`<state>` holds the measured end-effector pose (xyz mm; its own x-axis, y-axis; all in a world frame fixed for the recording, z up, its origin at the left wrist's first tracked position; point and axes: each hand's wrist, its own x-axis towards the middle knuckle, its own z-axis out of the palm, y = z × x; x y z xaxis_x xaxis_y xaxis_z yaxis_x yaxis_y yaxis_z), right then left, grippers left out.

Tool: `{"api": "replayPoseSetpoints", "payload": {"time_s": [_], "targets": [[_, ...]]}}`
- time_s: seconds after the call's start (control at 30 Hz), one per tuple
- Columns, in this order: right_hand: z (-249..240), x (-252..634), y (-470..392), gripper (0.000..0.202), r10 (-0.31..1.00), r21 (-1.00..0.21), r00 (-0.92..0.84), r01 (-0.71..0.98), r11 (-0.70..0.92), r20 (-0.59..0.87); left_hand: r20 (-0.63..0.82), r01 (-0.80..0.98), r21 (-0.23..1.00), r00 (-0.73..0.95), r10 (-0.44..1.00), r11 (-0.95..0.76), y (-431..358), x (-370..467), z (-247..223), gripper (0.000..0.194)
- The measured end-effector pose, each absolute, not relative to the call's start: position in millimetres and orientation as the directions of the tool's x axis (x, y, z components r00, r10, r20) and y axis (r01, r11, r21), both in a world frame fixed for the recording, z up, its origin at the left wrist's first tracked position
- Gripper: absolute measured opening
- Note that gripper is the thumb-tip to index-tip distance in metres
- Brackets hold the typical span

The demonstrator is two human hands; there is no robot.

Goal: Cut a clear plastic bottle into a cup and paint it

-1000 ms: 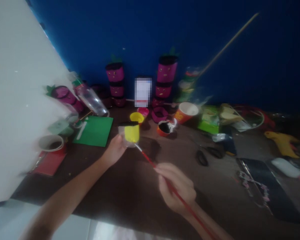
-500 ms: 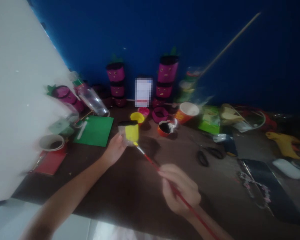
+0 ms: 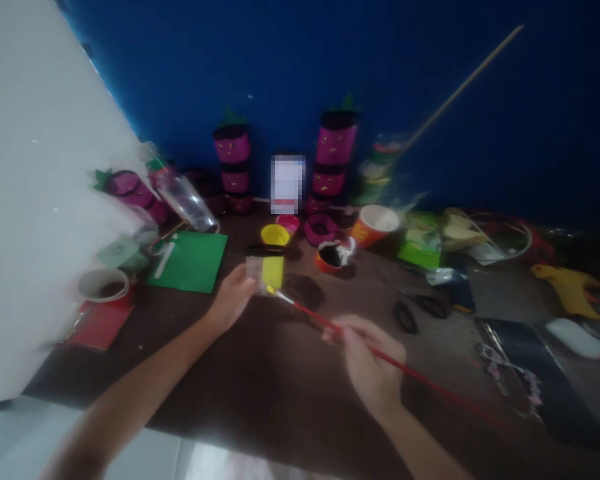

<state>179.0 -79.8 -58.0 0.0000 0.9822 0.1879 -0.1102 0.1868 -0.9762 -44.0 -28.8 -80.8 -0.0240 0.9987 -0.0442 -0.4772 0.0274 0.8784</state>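
Note:
My left hand [image 3: 235,297] is closed on the side of a small container [image 3: 273,272], which has a black rim and a yellow patch on its pale wall. My right hand [image 3: 373,363] grips a long red paintbrush [image 3: 315,316]. The yellow-coated bristles are at the lower part of the container's wall, near the patch. Just behind the container stands a cup of yellow paint [image 3: 275,235], with a pink cup [image 3: 287,225] beyond it. An orange cup with dark contents [image 3: 329,258] sits to the right.
Purple decorated towers [image 3: 336,143] stand along the blue wall. A green sheet [image 3: 190,261], a clear bottle [image 3: 187,200] and a red-and-white cup [image 3: 104,287] are at left. Scissors [image 3: 406,317], a dark phone-like slab [image 3: 545,380] and a yellow glue gun [image 3: 567,288] lie at right.
The container has turned and shifted slightly right in my left hand. My right hand has moved right, and the brush handle now lies at a flatter slant.

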Motion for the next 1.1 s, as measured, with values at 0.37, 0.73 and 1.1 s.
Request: {"api": "replayPoseSetpoints", "payload": {"time_s": [0.37,0.73,1.1], "targets": [[-55,180,-80,0.013,0.969,-0.952,0.043,-0.184,0.247,0.243,-0.035,-0.53,0.847,0.016,0.999,0.038,-29,-45,-85,0.045],[-53,181,-82,0.019,0.939,-0.939,0.022,-0.026,0.343,0.343,-0.034,-0.576,0.817,0.02,0.999,0.04,-27,-46,-93,0.042],[-40,179,-88,0.023,0.844,-0.803,-0.094,0.268,0.532,0.527,-0.031,-0.577,0.815,0.045,0.999,0.051,-28,-45,-86,0.047]]}}
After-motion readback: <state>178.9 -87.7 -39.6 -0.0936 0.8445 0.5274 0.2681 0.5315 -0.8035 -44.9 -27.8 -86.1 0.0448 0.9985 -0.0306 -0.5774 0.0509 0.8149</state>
